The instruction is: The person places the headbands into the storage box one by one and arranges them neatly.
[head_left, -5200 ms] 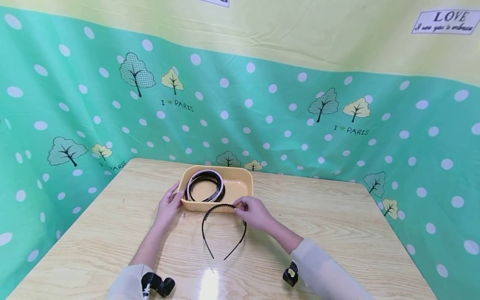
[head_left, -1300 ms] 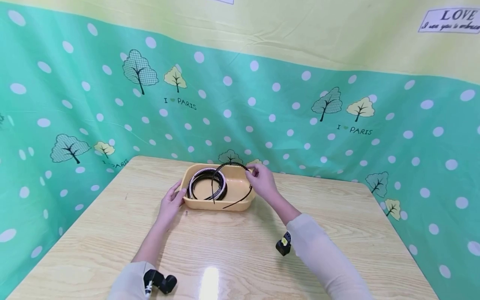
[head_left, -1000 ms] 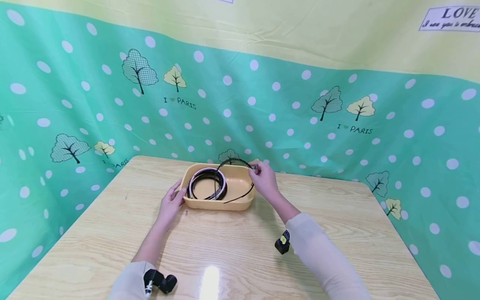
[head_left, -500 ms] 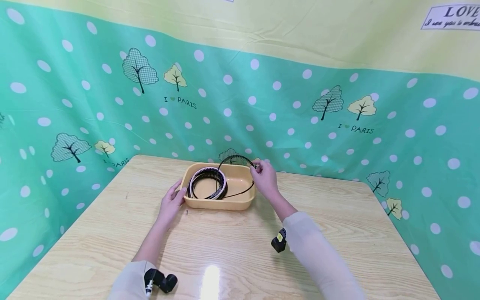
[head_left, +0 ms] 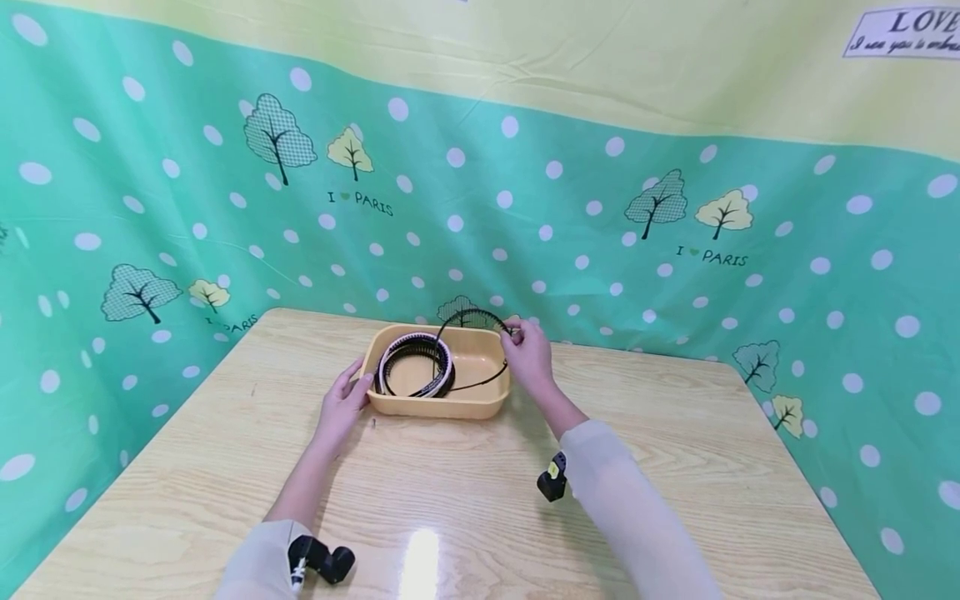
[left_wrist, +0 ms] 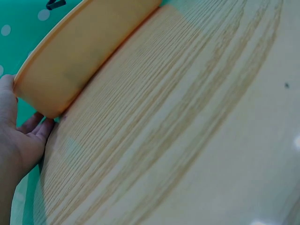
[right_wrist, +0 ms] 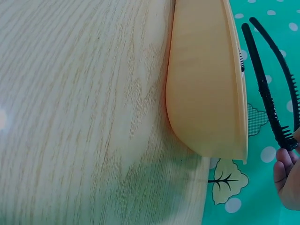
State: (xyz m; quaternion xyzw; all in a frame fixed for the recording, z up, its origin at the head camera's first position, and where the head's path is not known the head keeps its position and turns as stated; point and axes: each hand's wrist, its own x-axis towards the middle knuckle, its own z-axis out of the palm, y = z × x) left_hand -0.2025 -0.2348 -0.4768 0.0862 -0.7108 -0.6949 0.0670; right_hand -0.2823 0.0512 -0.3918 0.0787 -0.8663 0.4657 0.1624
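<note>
A black toothed headband [head_left: 448,321] stands tilted over the right part of a shallow yellow-orange plastic box [head_left: 438,408]. My right hand [head_left: 531,357] pinches the headband's right side between thumb and fingers, at the box's right end. In the right wrist view, both black arms of the headband [right_wrist: 263,84] reach up beyond the box rim, away from the hand [right_wrist: 288,183]. Inside the box's left half lies a ring of several black and white headbands [head_left: 412,346]. My left hand [head_left: 341,408] holds the box's left end, thumb near the rim and fingers lower on the wall.
The box stands near the back of a light wood table [head_left: 450,483]. A green and yellow patterned cloth [head_left: 480,192] hangs behind and at both sides. Black wrist cameras sit at the left cuff [head_left: 322,562] and right cuff [head_left: 552,477].
The held headband has gone from in front of the box, up and back over its right part, its lower ends now within the box outline. My left hand keeps its place.
</note>
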